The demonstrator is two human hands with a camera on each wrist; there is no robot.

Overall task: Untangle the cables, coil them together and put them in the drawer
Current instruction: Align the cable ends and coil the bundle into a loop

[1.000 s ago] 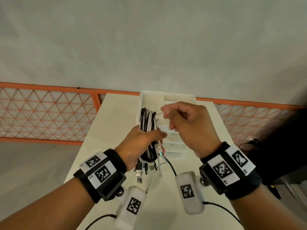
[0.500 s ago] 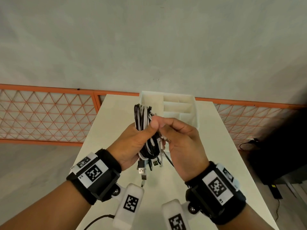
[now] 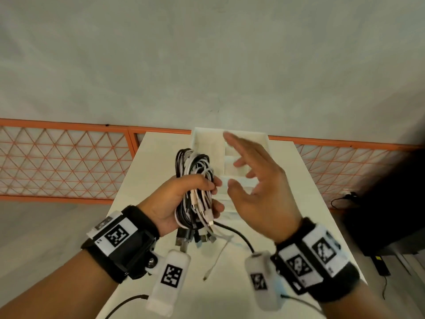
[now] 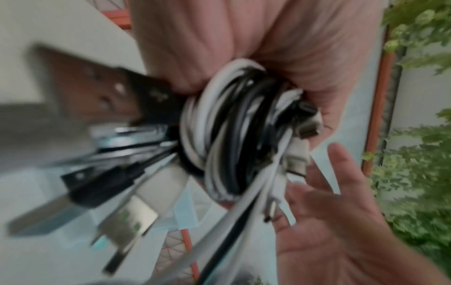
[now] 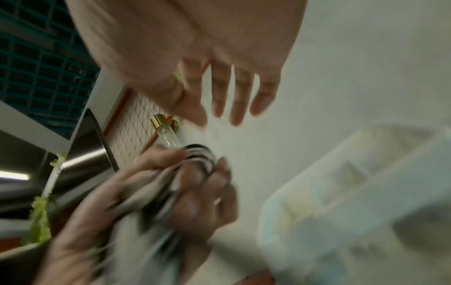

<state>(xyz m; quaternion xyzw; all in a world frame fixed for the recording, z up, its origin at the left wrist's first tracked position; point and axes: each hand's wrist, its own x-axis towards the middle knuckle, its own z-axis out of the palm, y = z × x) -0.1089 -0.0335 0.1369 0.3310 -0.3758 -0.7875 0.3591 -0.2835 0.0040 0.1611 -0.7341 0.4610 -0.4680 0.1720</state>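
Observation:
My left hand [image 3: 184, 199] grips an upright coil of black and white cables [image 3: 194, 171] above the white table [image 3: 161, 157]. Its fingers are curled round the middle of the bundle [image 4: 234, 135]. Several USB plugs [image 3: 195, 238] hang from the bottom of the coil. A loose white cable end [image 3: 215, 261] and a black cable [image 3: 239, 236] trail down onto the table. My right hand [image 3: 255, 180] hovers just right of the coil with its fingers [image 5: 241, 100] spread and holding nothing. The white drawer unit [image 3: 243, 139] stands behind both hands, its top compartments showing.
An orange lattice railing [image 3: 64, 162] runs behind the table against a grey wall. A dark object [image 3: 391, 203] with a cable on the floor lies to the right of the table. Wrist cameras hang below both wrists.
My right hand has let go of the bundle, spread its fingers and moved up and to the right. The left hand has kept its grip on the coil.

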